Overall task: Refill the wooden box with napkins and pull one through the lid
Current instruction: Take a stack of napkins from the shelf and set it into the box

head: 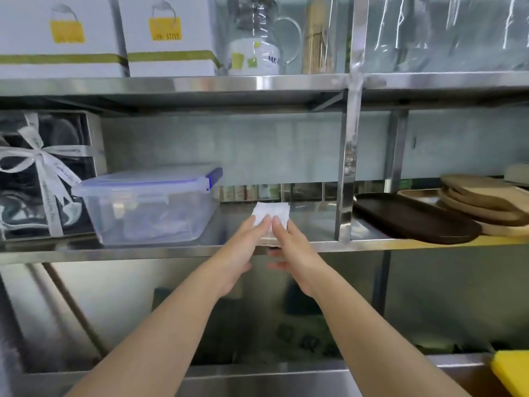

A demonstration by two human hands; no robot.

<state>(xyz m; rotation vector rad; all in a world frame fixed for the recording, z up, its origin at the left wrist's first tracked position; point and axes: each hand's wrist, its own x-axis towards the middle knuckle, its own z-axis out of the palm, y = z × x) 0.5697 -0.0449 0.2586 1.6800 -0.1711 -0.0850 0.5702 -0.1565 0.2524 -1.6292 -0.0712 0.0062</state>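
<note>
1. Bare forearms fill the foreground, reaching up from a steel desk edge to the middle shelf.
2. Left hand and right hand meet on a stack of white napkins lying at the shelf's front edge, between a clear plastic tub and the steel upright.
3. Fingers of both hands lie pressed together, flat on the stack's near top; the thumbs appear to pass beneath it, so each hand clamps the stack from its own side.
4. Step in hand, as judged: fetching the napkin supply, an early stage of the refill. The wooden box is not in view.
5. Next move calls for drawing the stack toward the body as 1 block, with even pressure from both sides so loose sheets do not fan or slip.
6. A dark tray lies well apart to the right, beyond the upright.
</note>
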